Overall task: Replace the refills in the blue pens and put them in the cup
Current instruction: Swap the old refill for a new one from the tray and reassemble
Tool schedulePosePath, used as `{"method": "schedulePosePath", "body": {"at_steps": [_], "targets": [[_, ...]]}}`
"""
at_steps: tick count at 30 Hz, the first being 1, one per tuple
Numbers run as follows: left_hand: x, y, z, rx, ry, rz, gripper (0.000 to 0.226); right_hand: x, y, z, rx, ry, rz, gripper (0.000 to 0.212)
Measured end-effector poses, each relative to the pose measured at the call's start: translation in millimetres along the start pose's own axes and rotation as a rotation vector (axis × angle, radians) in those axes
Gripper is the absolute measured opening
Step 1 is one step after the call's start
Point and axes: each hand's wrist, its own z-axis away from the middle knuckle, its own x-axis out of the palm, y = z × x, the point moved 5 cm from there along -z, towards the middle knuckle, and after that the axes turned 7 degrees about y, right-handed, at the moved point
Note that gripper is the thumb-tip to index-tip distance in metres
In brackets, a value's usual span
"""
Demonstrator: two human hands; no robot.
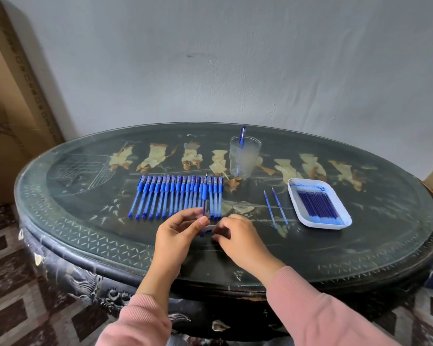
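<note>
Pinching a blue pen point(205, 196) upright with left hand point(178, 232), gripping its lower end with right hand point(236, 234), probably to unscrew.

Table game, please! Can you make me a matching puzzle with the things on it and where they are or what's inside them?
Things:
A. cup
B. white tray
C. two loose refills
D. lifted pen

Places:
1. pinched by the left hand
2. holds a heap of refills
3. lie on the table beside the tray
4. holds one blue pen

Pairs: A-4, B-2, C-3, D-1
</note>
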Motion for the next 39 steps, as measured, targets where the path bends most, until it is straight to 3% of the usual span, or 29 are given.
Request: {"method": "schedulePosePath", "body": {"at_steps": [3,7,10,21,33,39], "targets": [[2,0,1,0.001,-0.031,-0.013,0.019,-19,5,-1,0.1,0.088,-0.155,0.007],[5,-1,2,0.0,-0.074,-0.048,0.019,-72,7,-9,0.265,0.239,-0.552,0.011],[6,0,2,0.002,-0.092,-0.059,0.02,-105,-9,-18,0.221,0.267,-0.714,0.012],[8,1,4,0.018,-0.119,-0.115,0.026,-106,-33,-34,0.0,0.183,-0.411,0.015],[7,-2,2,0.02,-0.12,-0.125,0.022,-96,-32,-36,0.006,0.084,-0.259,0.009],[7,0,2,0.035,-0.125,-0.149,0.02,-92,-30,-36,0.014,0.09,-0.229,0.02]]}}
